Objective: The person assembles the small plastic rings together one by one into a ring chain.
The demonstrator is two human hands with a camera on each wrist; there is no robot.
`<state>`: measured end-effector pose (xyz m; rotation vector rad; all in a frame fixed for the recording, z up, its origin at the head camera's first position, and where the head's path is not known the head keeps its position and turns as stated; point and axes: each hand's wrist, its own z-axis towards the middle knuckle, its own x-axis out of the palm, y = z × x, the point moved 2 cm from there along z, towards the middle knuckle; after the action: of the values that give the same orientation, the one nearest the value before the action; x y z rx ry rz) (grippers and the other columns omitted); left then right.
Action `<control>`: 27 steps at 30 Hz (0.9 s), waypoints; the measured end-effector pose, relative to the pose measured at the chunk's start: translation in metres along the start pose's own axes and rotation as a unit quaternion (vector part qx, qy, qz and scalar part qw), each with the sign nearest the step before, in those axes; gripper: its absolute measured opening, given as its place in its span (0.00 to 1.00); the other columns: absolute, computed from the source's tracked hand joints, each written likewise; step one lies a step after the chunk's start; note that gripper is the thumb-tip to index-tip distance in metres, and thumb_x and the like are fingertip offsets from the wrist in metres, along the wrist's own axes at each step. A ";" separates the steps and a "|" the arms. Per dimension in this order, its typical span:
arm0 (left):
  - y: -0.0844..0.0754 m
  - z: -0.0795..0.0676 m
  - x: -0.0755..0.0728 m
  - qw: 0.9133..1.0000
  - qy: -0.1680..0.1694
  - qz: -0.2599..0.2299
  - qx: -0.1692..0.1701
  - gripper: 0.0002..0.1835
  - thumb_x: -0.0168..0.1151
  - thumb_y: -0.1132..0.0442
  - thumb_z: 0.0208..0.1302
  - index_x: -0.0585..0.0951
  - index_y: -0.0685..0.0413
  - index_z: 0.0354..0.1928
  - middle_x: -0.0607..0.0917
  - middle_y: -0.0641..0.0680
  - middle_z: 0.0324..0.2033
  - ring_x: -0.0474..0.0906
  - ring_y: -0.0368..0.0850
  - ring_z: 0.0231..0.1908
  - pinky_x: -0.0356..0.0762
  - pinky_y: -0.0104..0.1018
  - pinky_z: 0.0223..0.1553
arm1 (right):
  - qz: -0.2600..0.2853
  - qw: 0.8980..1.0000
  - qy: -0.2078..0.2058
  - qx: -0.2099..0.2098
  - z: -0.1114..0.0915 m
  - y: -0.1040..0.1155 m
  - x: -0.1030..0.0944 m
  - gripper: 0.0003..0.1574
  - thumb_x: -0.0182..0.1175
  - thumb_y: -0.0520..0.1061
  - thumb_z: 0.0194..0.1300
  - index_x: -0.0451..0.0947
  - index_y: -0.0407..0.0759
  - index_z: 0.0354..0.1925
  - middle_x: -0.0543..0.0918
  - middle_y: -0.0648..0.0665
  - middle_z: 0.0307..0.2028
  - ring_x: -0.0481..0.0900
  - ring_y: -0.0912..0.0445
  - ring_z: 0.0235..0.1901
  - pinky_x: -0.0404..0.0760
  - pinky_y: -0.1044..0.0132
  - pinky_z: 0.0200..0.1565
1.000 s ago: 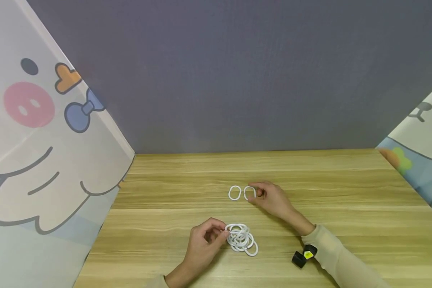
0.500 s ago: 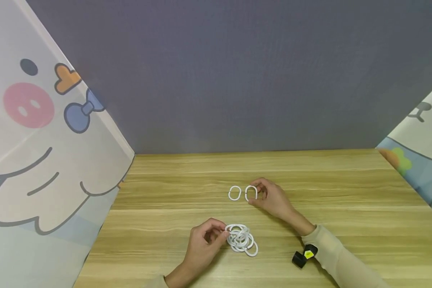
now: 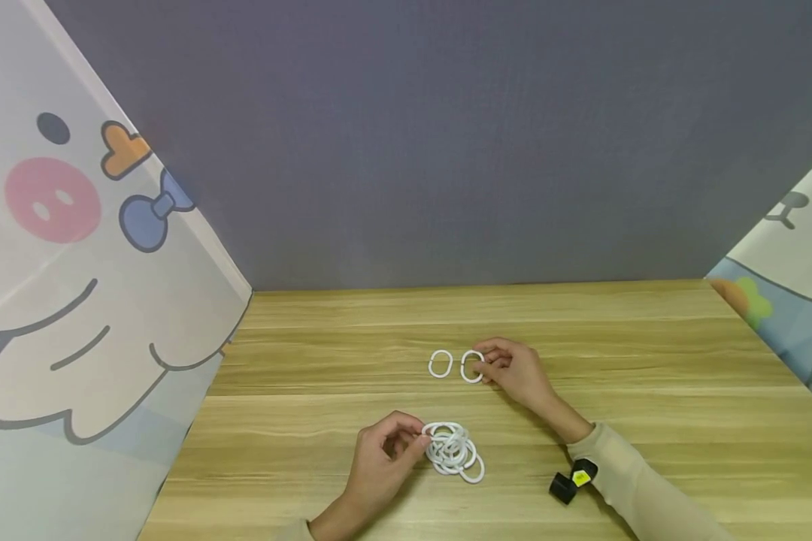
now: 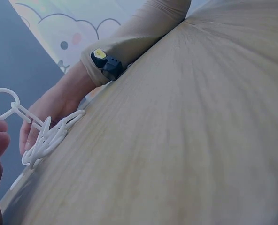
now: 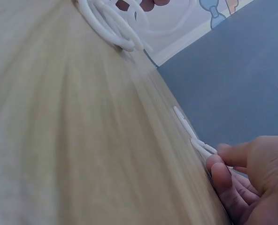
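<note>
My left hand [image 3: 387, 458] pinches one white shower curtain ring [image 4: 5, 89] between thumb and index finger, its edge raised. That ring hooks into a tangled pile of white rings [image 3: 450, 449] resting on the table. Farther back, my right hand [image 3: 517, 373] pinches the right side of another oval ring [image 3: 463, 358], with the thumb over its inside. To the left of it lies a separate ring [image 3: 430, 364], flat and untouched. In the right wrist view, my curled fingers [image 5: 222, 176] partly hide the ring they hold.
The wood-grain table [image 3: 298, 421] ends at a grey panel [image 3: 446, 150] behind. Cartoon-printed panels stand at the left [image 3: 54, 315] and right [image 3: 808, 285]. A black wrist device [image 3: 564, 488] hangs at the right sleeve.
The right ring has shifted slightly right, away from the ring at its left. My right thumb has moved from its near edge to its inner right side. The left hand holds still.
</note>
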<state>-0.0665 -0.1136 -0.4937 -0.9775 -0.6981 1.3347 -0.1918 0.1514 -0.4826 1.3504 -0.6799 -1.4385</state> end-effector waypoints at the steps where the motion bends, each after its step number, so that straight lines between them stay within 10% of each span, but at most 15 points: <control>1: 0.000 0.000 0.000 1.000 -0.001 -0.001 0.001 0.08 0.73 0.77 0.69 0.88 0.59 0.43 0.89 0.58 0.28 0.73 0.29 0.26 0.72 0.28 0.21 | 0.017 1.000 0.000 0.007 0.000 0.000 0.000 0.16 0.74 0.29 0.69 0.87 0.27 0.54 0.91 0.38 0.31 0.85 0.60 0.24 0.86 0.68 0.25; 27: 0.000 0.000 0.001 1.000 -0.005 0.005 -0.006 0.06 0.72 0.76 0.70 0.88 0.58 0.42 0.89 0.57 0.28 0.75 0.29 0.27 0.73 0.27 0.22 | 0.096 0.993 -0.001 0.063 -0.014 0.030 -0.002 0.11 0.65 0.27 0.76 0.84 0.22 0.54 0.87 0.32 0.33 0.82 0.59 0.23 0.85 0.68 0.26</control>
<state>-0.0666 -0.1128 -0.4936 -0.9851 -0.7103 1.3457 -0.1705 0.1465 -0.4579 1.3394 -0.8897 -1.2609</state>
